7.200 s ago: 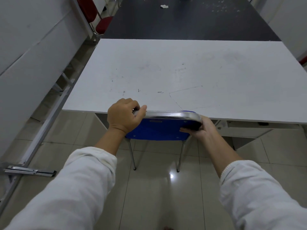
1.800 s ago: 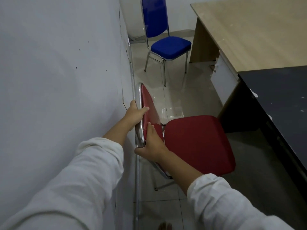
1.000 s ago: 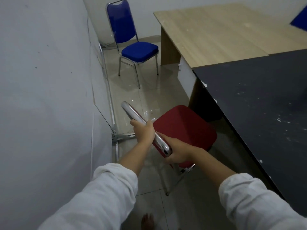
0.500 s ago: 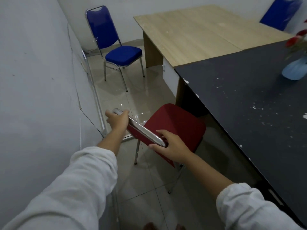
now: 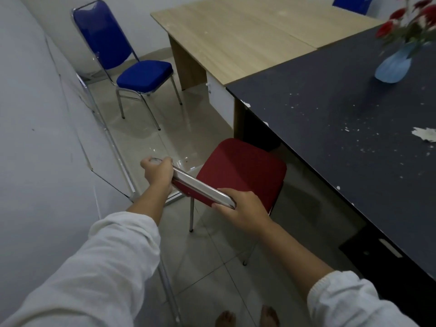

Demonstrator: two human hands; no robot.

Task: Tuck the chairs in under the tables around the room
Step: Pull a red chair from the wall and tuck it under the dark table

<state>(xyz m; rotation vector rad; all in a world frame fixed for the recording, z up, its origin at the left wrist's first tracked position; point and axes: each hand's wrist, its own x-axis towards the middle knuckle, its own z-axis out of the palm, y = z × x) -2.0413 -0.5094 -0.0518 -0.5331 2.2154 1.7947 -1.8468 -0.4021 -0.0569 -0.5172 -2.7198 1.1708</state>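
A red chair [image 5: 240, 171] with a chrome frame stands on the tiled floor beside the black table [image 5: 354, 128], its seat pointing at the table's left edge. My left hand [image 5: 157, 172] grips the far end of its chrome backrest rail, and my right hand [image 5: 238, 210] grips the near end. The seat's front corner reaches the table edge. A blue chair [image 5: 141, 75] stands apart by the wall, left of the wooden table [image 5: 240, 36].
A grey wall [image 5: 40, 138] with a metal strip runs close along the left. A blue vase with red flowers [image 5: 396, 62] stands on the black table. Another blue chair [image 5: 351, 3] shows at the top right. My bare feet [image 5: 247, 318] are at the bottom.
Both hands left the blue chair at the white table and took the red chair by the wall. The chair has swung round to face the black table and moved toward it.
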